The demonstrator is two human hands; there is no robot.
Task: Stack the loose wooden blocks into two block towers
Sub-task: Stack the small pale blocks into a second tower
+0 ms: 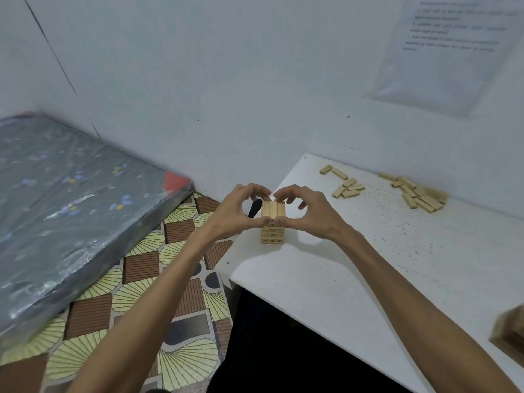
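- Pale wood, laid three blocks to a layer: the tower (272, 222) stands near the left front corner of the white table (326, 279), several layers high, with small printed marks on the block ends that face the camera.
- Its top layer (273, 209) shows three blocks side by side running away from the viewer; the layers below appear to alternate direction, which would be what lets each course bridge the one beneath.
- The left hand (238, 211) and the right hand (309, 211) cup the top of the tower from either side, fingers curled narrow: fingertips press the far ends of the top blocks, thumbs press the near ends. This looks like squaring the layer up, squeezing the three blocks flush so the next course sits flat.
- Neither hand lifts a block; both are pinched against the stack itself.
- Loose blocks wait well apart from the tower toward the wall: a small scatter (344, 184) in the middle, a larger heap (416, 194) further right.
- At the right edge of the table a blurred wooden shape (510, 333) shows; whether it is the second tower cannot be told.
- Beyond the table, a patterned floor (175, 293) and a plastic-wrapped mattress (71, 208).
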